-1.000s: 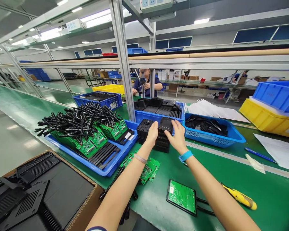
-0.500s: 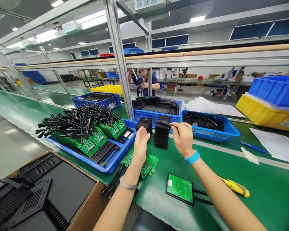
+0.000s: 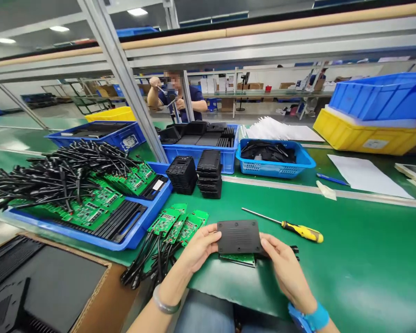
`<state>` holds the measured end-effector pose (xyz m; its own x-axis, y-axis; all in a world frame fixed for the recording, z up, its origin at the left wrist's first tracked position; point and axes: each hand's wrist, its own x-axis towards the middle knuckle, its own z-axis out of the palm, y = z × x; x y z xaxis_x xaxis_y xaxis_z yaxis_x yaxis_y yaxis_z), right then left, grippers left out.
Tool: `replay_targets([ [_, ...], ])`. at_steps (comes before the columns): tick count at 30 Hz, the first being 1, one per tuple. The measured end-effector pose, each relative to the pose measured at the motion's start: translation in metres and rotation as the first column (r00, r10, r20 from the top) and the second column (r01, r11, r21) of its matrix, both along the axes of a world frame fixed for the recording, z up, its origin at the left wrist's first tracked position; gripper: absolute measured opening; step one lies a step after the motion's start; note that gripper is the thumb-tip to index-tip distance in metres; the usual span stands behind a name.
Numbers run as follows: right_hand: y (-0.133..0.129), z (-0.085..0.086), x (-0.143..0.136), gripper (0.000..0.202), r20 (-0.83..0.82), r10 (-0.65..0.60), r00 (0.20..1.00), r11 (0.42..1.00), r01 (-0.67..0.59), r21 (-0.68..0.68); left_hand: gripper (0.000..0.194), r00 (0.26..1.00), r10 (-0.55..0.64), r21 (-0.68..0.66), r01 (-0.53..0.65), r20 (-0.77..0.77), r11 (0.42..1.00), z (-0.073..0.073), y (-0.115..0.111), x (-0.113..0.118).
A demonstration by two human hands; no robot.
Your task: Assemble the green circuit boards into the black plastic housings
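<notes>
Between my two hands is a flat black plastic cover (image 3: 238, 237) with ridges across its middle and small holes along its edges. My left hand (image 3: 201, 247) pinches its left side, and my right hand (image 3: 283, 260) grips its right side. Directly beneath the cover, a green circuit board (image 3: 241, 259) in a black housing shows only its near edge; the cover hides the rest. Black cable ends (image 3: 294, 250) stick out past my right hand. Left of my hands lie several loose circuit boards (image 3: 178, 224) with black cables. Two stacks of black housings (image 3: 210, 173) stand farther back.
A yellow-handled screwdriver (image 3: 303, 231) lies beyond my right hand. At left is a blue tray (image 3: 166, 194) of boards and cables, with a cardboard box (image 3: 102, 282) nearer. Behind stand a blue basket (image 3: 277, 170) and a metal post (image 3: 125, 78). A co-worker (image 3: 194, 95) sits across.
My right hand has brought a black cover from the stack down over the circuit board near me. My left hand has come down to it and now holds its other side. The view has shifted.
</notes>
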<state>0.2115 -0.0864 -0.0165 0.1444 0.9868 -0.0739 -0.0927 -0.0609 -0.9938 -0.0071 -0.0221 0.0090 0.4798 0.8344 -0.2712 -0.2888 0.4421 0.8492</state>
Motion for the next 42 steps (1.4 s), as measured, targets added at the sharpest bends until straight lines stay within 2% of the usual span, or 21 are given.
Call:
replay_targets([
  [3, -0.017, -0.018, 0.023, 0.051, 0.267, -0.170, 0.948, 0.985, 0.167, 0.032, 0.034, 0.997, -0.046, -0.066, 0.042, -0.056, 0.997, -0.009, 0.000, -0.001],
  [5, -0.027, -0.024, 0.036, 0.046, 0.381, -0.259, 0.888, 0.966, 0.247, 0.080, 0.035, 0.993, -0.064, -0.098, 0.055, -0.096, 0.994, -0.013, 0.000, -0.003],
  [11, -0.045, -0.030, 0.048, 0.028, 0.471, -0.347, 0.811, 0.938, 0.294, 0.183, 0.055, 0.980, -0.032, -0.142, 0.004, -0.198, 0.990, -0.017, 0.004, 0.000],
  [16, -0.048, -0.031, 0.037, 0.020, 0.569, -0.362, 0.738, 0.925, 0.208, 0.319, 0.060, 0.964, -0.035, -0.151, -0.006, -0.265, 0.989, -0.018, 0.008, 0.005],
  [21, -0.044, -0.024, 0.019, 0.021, 0.715, -0.304, 0.630, 0.899, -0.058, 0.433, 0.062, 0.950, -0.036, -0.150, -0.011, -0.310, 0.989, -0.015, 0.009, 0.007],
  [25, -0.036, -0.028, -0.001, 0.028, 0.846, -0.296, 0.443, 0.856, -0.270, 0.441, 0.063, 0.941, -0.016, -0.130, -0.030, -0.338, 0.991, -0.014, 0.008, 0.009],
  [27, -0.033, -0.033, -0.011, 0.031, 0.874, -0.337, 0.350, 0.853, -0.280, 0.441, 0.064, 0.936, 0.007, -0.113, -0.050, -0.352, 0.992, -0.015, 0.007, 0.010],
  [29, -0.031, -0.038, -0.017, 0.032, 0.884, -0.362, 0.297, 0.860, -0.260, 0.439, 0.065, 0.932, 0.034, -0.094, -0.072, -0.361, 0.993, -0.016, 0.004, 0.011],
  [34, -0.027, -0.042, -0.020, 0.033, 0.897, -0.359, 0.260, 0.861, -0.278, 0.425, 0.060, 0.932, 0.065, -0.056, -0.091, -0.358, 0.994, -0.020, 0.000, 0.012],
  [42, -0.031, -0.037, -0.008, 0.030, 0.897, -0.343, 0.278, 0.841, -0.335, 0.425, 0.062, 0.927, 0.093, -0.041, -0.115, -0.363, 0.992, -0.024, 0.006, 0.014],
])
